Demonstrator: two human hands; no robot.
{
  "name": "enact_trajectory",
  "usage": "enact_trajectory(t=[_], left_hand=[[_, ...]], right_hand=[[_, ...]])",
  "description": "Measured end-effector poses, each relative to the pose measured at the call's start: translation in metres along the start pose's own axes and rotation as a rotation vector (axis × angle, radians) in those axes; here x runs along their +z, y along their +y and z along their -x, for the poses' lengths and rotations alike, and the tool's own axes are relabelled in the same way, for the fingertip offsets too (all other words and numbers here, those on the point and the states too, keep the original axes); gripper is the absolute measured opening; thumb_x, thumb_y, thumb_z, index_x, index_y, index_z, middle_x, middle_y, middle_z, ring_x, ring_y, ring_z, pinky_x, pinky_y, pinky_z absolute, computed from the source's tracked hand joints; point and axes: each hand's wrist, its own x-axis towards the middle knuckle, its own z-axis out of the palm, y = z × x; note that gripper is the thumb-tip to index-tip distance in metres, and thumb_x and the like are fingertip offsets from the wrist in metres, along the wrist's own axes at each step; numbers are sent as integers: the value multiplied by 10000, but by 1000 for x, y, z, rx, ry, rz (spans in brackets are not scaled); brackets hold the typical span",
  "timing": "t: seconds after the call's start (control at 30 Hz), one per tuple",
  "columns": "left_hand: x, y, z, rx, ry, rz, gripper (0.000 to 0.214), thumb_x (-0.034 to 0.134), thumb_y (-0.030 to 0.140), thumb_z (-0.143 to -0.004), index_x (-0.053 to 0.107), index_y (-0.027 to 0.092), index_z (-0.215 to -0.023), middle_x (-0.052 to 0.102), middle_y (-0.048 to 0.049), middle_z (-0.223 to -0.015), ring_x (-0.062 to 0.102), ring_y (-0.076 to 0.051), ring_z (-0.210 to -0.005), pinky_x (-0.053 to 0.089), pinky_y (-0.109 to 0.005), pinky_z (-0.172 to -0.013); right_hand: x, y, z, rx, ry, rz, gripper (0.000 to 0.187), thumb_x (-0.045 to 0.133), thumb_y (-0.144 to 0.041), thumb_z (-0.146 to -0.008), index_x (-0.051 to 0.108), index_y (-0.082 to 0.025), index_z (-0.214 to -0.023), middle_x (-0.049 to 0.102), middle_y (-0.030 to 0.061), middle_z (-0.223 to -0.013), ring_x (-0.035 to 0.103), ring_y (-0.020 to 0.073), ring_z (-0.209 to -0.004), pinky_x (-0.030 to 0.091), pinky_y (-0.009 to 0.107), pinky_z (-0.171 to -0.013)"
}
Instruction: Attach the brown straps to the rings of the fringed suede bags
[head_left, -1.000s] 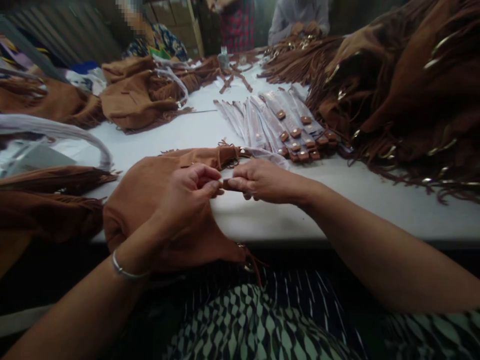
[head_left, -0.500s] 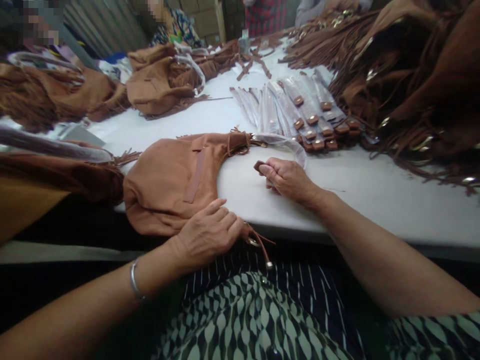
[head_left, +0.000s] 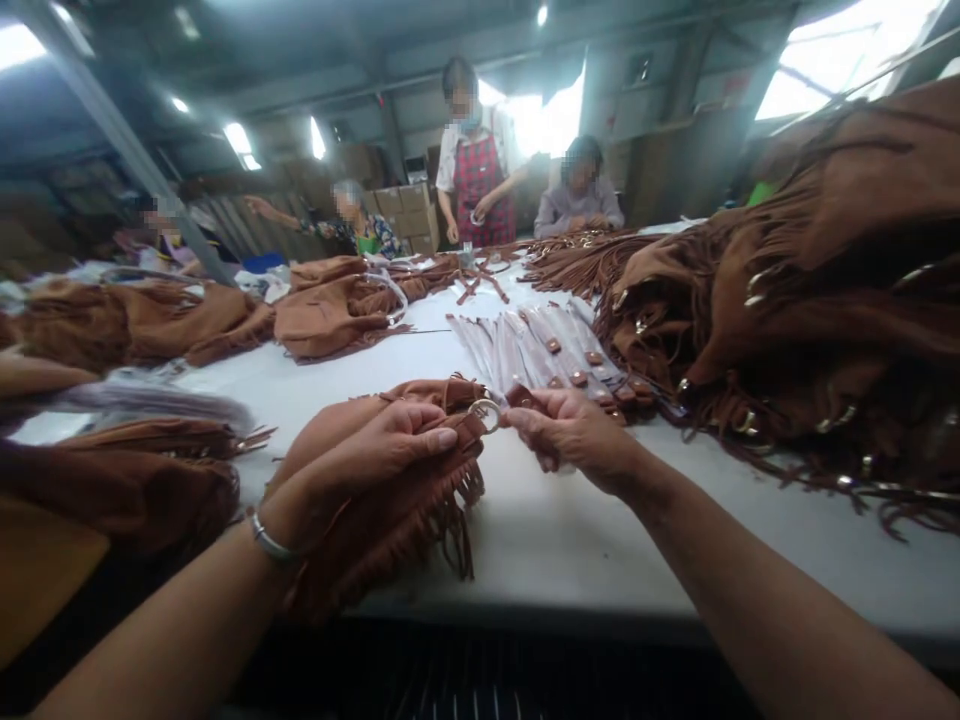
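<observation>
A brown suede fringed bag [head_left: 390, 500] lies bunched at the near edge of the white table [head_left: 570, 540]. My left hand [head_left: 375, 455] is closed on the bag's upper corner, where a metal ring [head_left: 485, 412] sticks out. My right hand [head_left: 574, 432] is closed in a pinch on the brown end tab of a wrapped strap [head_left: 523, 398], held right beside the ring. A silver bangle sits on my left wrist.
A row of plastic-wrapped straps [head_left: 536, 345] lies behind my hands. A big heap of fringed bags [head_left: 810, 310] fills the right side. More bags [head_left: 330, 310] are piled left and centre. Several other people [head_left: 480, 170] work at the far end.
The view has tilted up. My left hand left the bag's lower edge and lifted its ring corner. My right hand brought the strap tab up to the ring.
</observation>
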Motion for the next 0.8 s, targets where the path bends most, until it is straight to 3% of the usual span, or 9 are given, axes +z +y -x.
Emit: enact_trajectory(t=[0.2, 0.4, 0.57, 0.63, 0.7, 0.8], left_hand=[[1, -31, -23, -92, -152, 163, 324, 552, 422, -820, 529, 114, -916, 510, -39, -791, 424, -90, -626, 336, -186, -553], [-5, -39, -38, -5, -74, -219, 377, 468, 481, -850, 476, 116, -757, 424, 6, -691, 359, -79, -602, 299, -187, -532], [-5, -31, -44, -74, -159, -247, 384, 427, 502, -858, 452, 132, -759, 420, 15, -690, 371, -82, -595, 308, -190, -514], [7, -21, -40, -37, -31, -523, 323, 406, 431, -878, 476, 138, -761, 460, 0, -697, 419, -111, -631, 343, -228, -568], [25, -10, -33, 42, 179, -914, 244, 378, 333, -892, 516, 147, -815, 511, -28, -745, 470, -164, -718, 371, -304, -674], [56, -1, -26, 153, 387, -1282, 246, 424, 346, -870, 526, 135, -943, 540, -73, -837, 486, -233, -810, 364, -396, -762]], right_hand=[[-3, 36, -8, 110, -49, -195, 318, 662, -371, -746, 487, -106, -781, 494, -38, -595, 390, 23, -357, 334, 128, -349], [-12, 52, -16, 180, -29, -285, 285, 635, -343, -778, 466, -115, -752, 473, -48, -547, 367, 25, -338, 336, 130, -342], [-16, 59, -17, 185, -29, -326, 291, 633, -340, -785, 439, -128, -736, 453, -54, -529, 367, 30, -335, 336, 136, -342], [-15, 60, -15, 206, 11, -338, 300, 628, -342, -787, 431, -129, -711, 442, -53, -523, 359, 30, -336, 326, 138, -339], [-13, 59, -13, 208, 49, -341, 304, 627, -347, -786, 434, -128, -698, 435, -51, -521, 356, 31, -337, 307, 137, -333], [-8, 54, -8, 166, 70, -356, 300, 634, -341, -779, 440, -129, -691, 424, -53, -508, 352, 33, -335, 295, 137, -331]])
